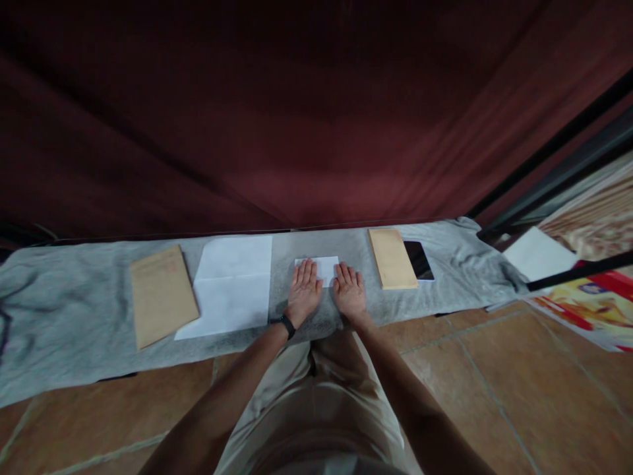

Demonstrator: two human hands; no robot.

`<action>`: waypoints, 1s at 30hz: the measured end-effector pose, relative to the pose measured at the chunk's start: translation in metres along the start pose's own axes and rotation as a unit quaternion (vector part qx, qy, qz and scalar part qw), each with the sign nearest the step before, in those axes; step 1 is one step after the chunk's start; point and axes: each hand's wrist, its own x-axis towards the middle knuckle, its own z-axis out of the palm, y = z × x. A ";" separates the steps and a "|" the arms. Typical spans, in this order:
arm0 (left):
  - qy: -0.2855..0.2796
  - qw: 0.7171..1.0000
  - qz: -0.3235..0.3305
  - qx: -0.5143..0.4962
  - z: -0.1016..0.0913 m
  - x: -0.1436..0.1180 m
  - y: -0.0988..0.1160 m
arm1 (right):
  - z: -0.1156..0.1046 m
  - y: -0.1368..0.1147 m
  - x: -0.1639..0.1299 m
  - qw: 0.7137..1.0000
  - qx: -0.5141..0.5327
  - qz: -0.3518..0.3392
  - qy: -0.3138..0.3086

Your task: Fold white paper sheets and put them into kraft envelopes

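Note:
A small white piece of paper (326, 269), perhaps folded, lies on the grey cloth in front of me. My left hand (303, 287) rests flat over its left end, fingers stretched forward. On the right end lies my right hand (349, 289), also palm down with its fingers extended. Both hands partly hide the paper. To the left is a larger white sheet (237, 284) with a crease across its middle. A brown envelope (163, 297) overlaps that sheet's left edge. On the right sits a stack of tan envelopes (393, 259).
The grey cloth (99, 316) covers a long narrow surface against a dark red curtain (316, 132). A black phone (419, 260) lies partly beside the tan envelopes. At the far right are a dark metal frame (583, 270) and a colourful printed box (593, 307) above the tiled floor (475, 389).

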 end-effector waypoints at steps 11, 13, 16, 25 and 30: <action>-0.021 0.998 -0.060 -0.009 0.005 0.007 -0.011 | -0.003 -0.002 0.001 1.000 -0.009 0.004 -0.017; -0.012 0.997 -0.077 -0.004 0.004 0.003 -0.015 | -0.003 -0.002 0.000 1.000 -0.009 0.004 -0.019; 0.002 0.996 -0.093 0.005 0.003 -0.002 -0.019 | -0.003 -0.002 0.000 1.000 -0.006 0.005 -0.016; 0.008 0.995 -0.095 0.008 0.001 -0.004 -0.019 | -0.023 -0.012 0.024 0.996 0.019 0.087 -0.029; 0.010 0.996 -0.093 0.008 -0.001 -0.004 -0.018 | -0.030 -0.021 0.046 0.982 0.073 0.164 -0.062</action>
